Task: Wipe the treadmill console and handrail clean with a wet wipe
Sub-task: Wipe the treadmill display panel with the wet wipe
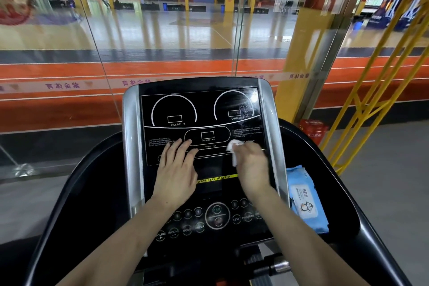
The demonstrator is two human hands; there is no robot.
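We look down on a black treadmill console point(199, 109). Our left hand point(177, 169) rests flat on its display, fingers straight. Our right hand point(251, 165) grasps a crumpled white wet wipe point(234, 150), pressing it on the panel's right side. A blue wipes pack point(305, 199) lies just right of the console.

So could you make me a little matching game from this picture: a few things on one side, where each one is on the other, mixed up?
Things:
1. left hand
2. wipe
3. wipe pack
4. red box

Places:
A. on the floor beyond the treadmill, at right
B. flat on the console, fingers spread
C. on the ledge right of the console
D. gripped in the right hand

Pairs: 1-B, 2-D, 3-C, 4-A
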